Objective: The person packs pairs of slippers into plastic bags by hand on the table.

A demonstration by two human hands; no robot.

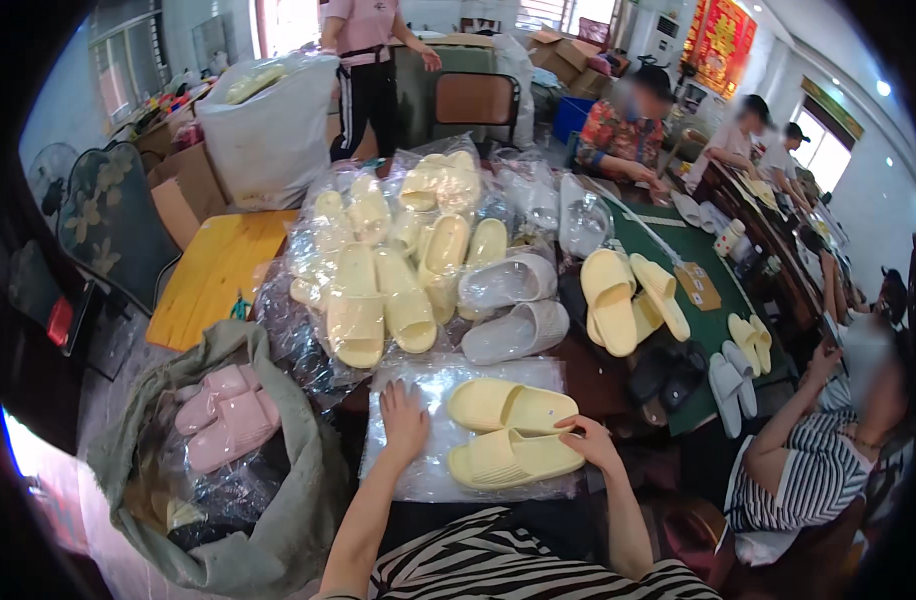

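Note:
In front of me a pair of pale yellow slippers (513, 405) lies side by side, toes to the left, on a stack of flat clear plastic bags (418, 470). My left hand (404, 415) rests flat on the bags left of the toes, its fingers stretched out and holding nothing. At the heel ends my right hand (590, 443) grips the slippers with curled fingers, where the two heels meet. Just beyond the bags is a heap of yellow slippers in clear bags (398, 290), with grey bagged slippers (518, 335) at its near right side.
An open sack (313, 500) holding bagged pink slippers (228, 420) stands at my left. Loose yellow slippers (608, 300), black slippers (668, 380) and white slippers (730, 385) lie to the right. A person in stripes (798, 480) sits close on that side; others work farther back.

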